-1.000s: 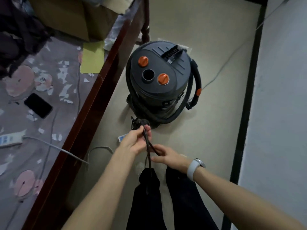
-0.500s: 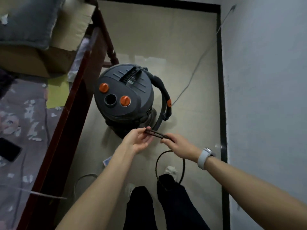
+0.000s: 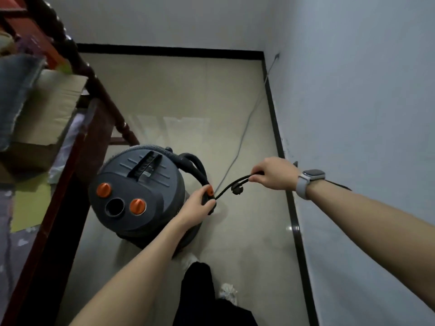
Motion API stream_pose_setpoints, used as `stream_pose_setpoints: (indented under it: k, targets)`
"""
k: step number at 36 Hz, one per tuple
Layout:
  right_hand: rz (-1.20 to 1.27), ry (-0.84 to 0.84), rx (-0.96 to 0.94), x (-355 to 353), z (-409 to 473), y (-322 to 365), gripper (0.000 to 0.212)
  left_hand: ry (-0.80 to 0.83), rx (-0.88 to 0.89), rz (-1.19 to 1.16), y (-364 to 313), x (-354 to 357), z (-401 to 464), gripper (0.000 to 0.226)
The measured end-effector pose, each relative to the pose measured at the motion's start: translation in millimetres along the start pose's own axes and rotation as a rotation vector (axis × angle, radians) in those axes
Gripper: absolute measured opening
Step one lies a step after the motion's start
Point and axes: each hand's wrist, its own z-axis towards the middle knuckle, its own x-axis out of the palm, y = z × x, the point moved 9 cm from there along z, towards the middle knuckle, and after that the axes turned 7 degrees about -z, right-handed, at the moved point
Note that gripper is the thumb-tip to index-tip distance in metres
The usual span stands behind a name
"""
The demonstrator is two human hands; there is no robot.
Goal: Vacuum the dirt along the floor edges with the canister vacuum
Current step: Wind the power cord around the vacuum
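Beside the canister vacuum [image 3: 136, 194], left hand [image 3: 197, 204] and right hand [image 3: 274, 172] both gripping its black cord [image 3: 231, 185].

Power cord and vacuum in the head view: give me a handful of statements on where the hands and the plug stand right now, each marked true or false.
1. The right hand grips the black power cord raised off the floor. True.
2. The cord's plug is already seated in a wall socket. False: it hangs free in the air below the cord, between the two hands.
3. The left hand holds the hose handle at the side of the canister vacuum. True.
4. A hose is plugged into the round opening on the vacuum's lid. False: the opening sits empty between the two orange knobs.
5. The smartwatch is on the left wrist. False: it is on the right wrist.
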Motion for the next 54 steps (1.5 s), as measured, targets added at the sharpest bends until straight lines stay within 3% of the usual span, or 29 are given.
stream_pose_setpoints:
  k: [3,8,14,19,22,26,29,32,37,41,45,49,54]
  targets:
    - [-0.107,-0.045,0.01,-32,28,-2,0.028,0.101,0.042,0.07,-17,10,32,0.049]
    - [-0.222,-0.079,0.107,-68,78,-13,0.028,0.148,0.078,0.035,-36,2,84,0.052]
    - [-0.212,-0.228,0.156,-116,131,-20,0.025,0.073,0.147,0.07,-64,-36,148,0.04]
    - [-0.153,-0.298,0.145,-144,161,-19,0.025,-0.026,0.138,-0.066,-88,-73,184,0.017]
    - [-0.073,-0.251,0.149,-140,181,-27,0.025,-0.169,0.13,0.014,-91,-107,214,0.017]
    - [0.07,-0.103,0.144,-116,213,-48,0.03,-0.356,0.069,0.327,-84,-161,250,0.028]
    - [0.2,-0.034,0.163,-92,245,-61,0.031,-0.341,0.043,0.491,-82,-172,281,0.03]
    - [0.492,-0.021,0.217,-67,280,-75,0.028,-0.323,-0.029,0.518,-71,-165,311,0.033]
    - [0.867,0.102,0.217,-21,318,-92,0.019,-0.297,-0.194,0.335,-32,-150,370,0.029]
    - [0.885,0.259,0.182,22,339,-106,0.017,-0.312,-0.263,0.285,5,-140,409,0.028]
    - [0.739,0.324,0.207,68,353,-128,0.019,-0.364,-0.335,0.267,42,-147,428,0.028]
    - [0.566,0.217,0.32,88,362,-142,0.022,-0.226,-0.358,0.105,64,-132,441,0.033]
    - [1.098,0.087,0.646,116,373,-138,0.025,-0.066,-0.507,-0.26,77,-106,433,0.047]
